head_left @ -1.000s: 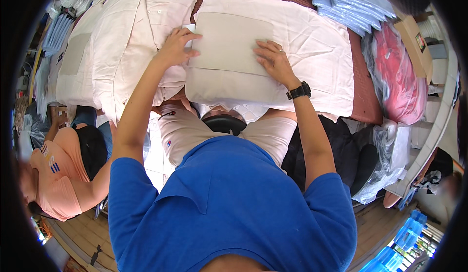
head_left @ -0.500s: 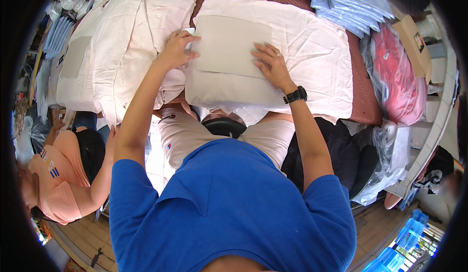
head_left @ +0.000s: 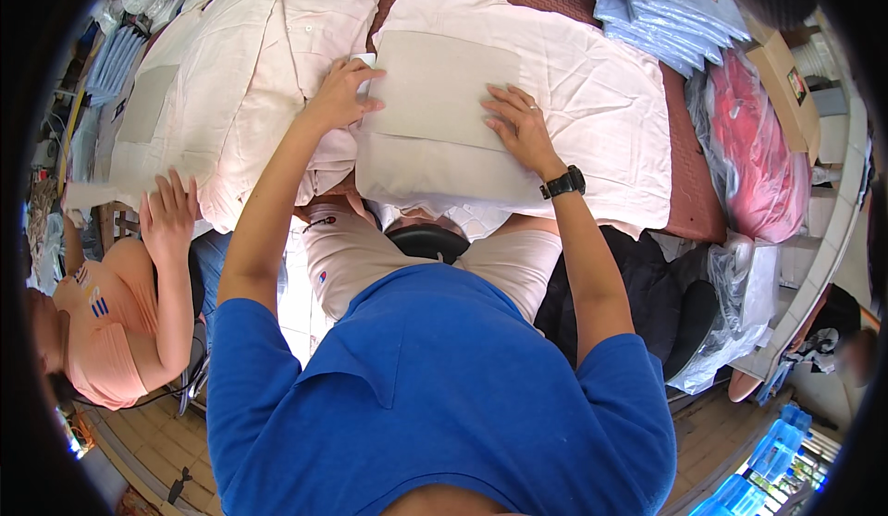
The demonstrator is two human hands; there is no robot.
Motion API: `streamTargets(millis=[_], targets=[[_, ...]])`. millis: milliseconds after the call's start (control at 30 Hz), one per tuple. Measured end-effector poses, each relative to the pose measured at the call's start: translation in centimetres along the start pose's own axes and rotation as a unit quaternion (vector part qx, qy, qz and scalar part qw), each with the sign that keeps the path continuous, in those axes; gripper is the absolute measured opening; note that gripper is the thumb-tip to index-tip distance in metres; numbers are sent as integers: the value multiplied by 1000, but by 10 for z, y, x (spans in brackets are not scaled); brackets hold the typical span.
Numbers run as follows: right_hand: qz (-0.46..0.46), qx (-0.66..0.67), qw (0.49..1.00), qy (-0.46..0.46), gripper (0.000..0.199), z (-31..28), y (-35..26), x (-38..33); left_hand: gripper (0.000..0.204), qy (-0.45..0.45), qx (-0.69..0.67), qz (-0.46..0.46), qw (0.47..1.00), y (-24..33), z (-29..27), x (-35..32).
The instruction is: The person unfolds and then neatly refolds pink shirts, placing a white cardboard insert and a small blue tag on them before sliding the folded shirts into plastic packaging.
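head view: the left hand (head_left: 344, 97), thumb and fingers parted, grips nothing visible at the left edge of a grey rectangular panel (head_left: 435, 81); the right hand (head_left: 523, 123), fingers loosely spread, rests unclosed on its right side. between the hands, the panel lies on a cream garment (head_left: 601, 100); another cream garment (head_left: 250, 91) lies left of the left hand.

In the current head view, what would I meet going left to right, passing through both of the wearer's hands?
Left pale cloth, left hand, grey panel, right hand, red bundle in clear plastic.
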State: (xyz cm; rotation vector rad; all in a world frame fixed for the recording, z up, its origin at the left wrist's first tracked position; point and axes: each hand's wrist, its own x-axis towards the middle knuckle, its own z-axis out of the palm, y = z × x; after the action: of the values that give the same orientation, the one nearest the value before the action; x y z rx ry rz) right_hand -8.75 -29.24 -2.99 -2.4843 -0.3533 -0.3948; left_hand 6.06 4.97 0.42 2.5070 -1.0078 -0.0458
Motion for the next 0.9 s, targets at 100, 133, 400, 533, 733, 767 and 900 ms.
streamTargets(millis=[100,133,400,533,733,767,900], targets=[[-2,0,1000,0,31,-1,0,0,58,-7,-5,4,1000,-1,-1,2],[-5,0,1000,-1,31,-1,-1,1,58,-3,-9,7,1000,-3,0,2],[-14,-7,1000,9,30,1,-2,1,62,2,-13,-2,1000,-5,4,1],[-19,-8,1000,14,30,2,-1,1,61,-1,-4,-7,1000,0,2,1],[-11,-16,1000,10,30,0,-4,1,51,58,52,100,992,30,9,3],[-10,-16,1000,9,30,1,-4,1,49,56,38,138,988,31,13,5],[-6,-13,1000,5,31,0,-1,1,45,11,-45,157,987,51,33,10]])
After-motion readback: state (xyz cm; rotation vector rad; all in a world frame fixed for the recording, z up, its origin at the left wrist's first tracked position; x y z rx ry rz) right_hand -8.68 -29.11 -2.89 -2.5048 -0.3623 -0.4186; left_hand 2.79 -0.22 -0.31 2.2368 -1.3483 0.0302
